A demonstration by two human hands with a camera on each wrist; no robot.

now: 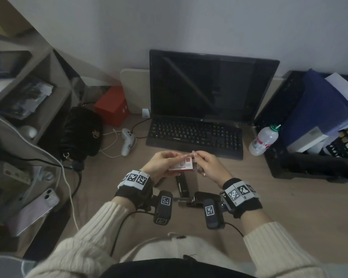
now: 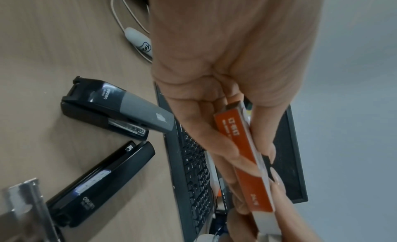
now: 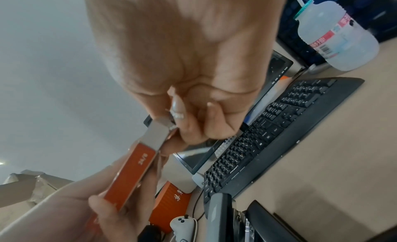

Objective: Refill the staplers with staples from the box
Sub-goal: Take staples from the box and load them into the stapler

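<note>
A small orange and white staple box [image 1: 182,164] is held above the desk in front of the keyboard. My left hand [image 1: 165,163] grips its orange sleeve [image 2: 242,157] between thumb and fingers. My right hand [image 1: 204,162] pinches the end of the grey inner tray [image 3: 158,135], which sticks partly out of the sleeve [image 3: 131,174]. Three black staplers lie on the desk below the hands. A grey-topped one [image 2: 116,108] and an all-black one [image 2: 101,182] lie shut. The third one [image 1: 201,198] shows a bare metal rail [image 2: 28,203].
A black keyboard [image 1: 195,135] and dark monitor [image 1: 211,87] stand behind the hands. To the right are a plastic bottle [image 1: 263,140] and a black tray of folders [image 1: 309,157]. On the left lie a white controller [image 1: 127,141], a black handbag [image 1: 78,131], a red box [image 1: 113,106] and a phone [image 1: 40,207].
</note>
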